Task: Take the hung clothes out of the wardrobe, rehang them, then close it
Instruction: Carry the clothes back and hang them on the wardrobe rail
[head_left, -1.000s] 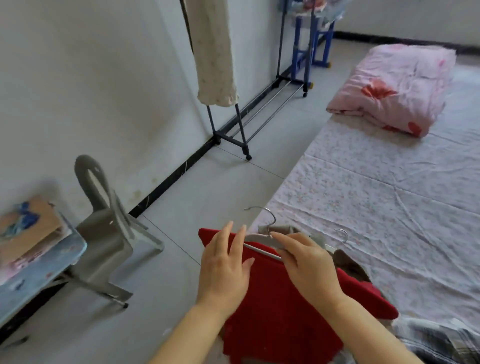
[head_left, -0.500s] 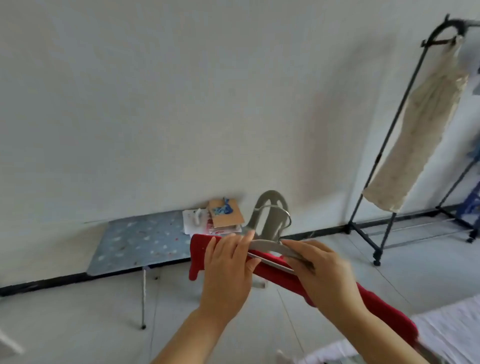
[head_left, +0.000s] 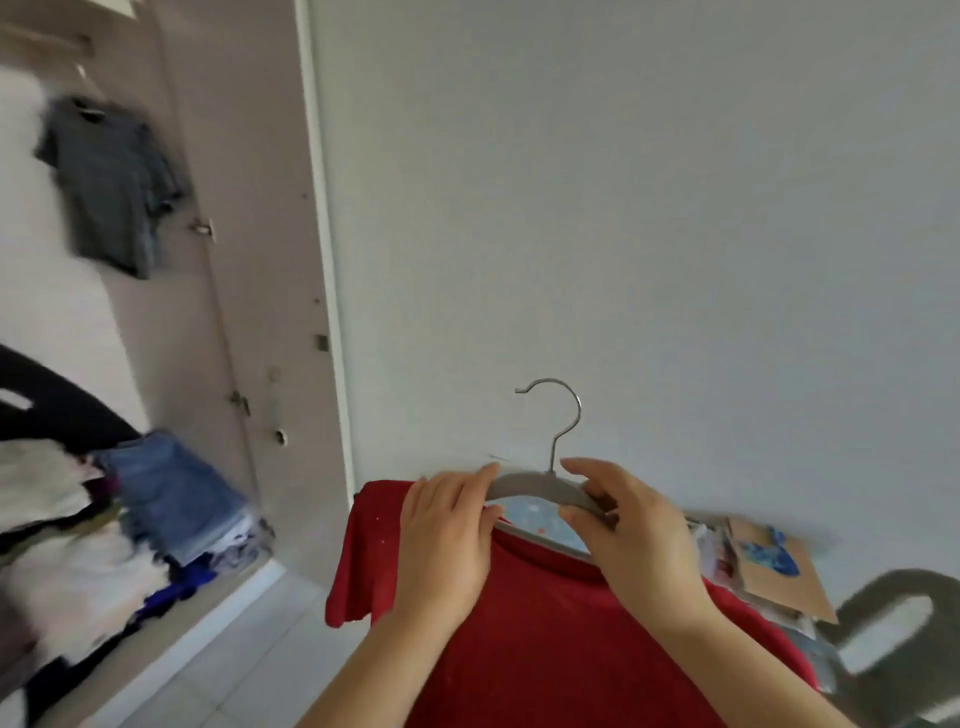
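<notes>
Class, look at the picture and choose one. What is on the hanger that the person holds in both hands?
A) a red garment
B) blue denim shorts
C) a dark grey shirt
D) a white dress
A. The left hand and right hand grip a grey hanger draped with a red garment. The dark grey shirt hangs in the wardrobe, where the blue denim lies stacked.

We see through one wide-angle camera worn on our head, facing the white wall, with the open wardrobe at the frame's left edge and our left hand and right hand holding a hanger close below at lower centre.
</notes>
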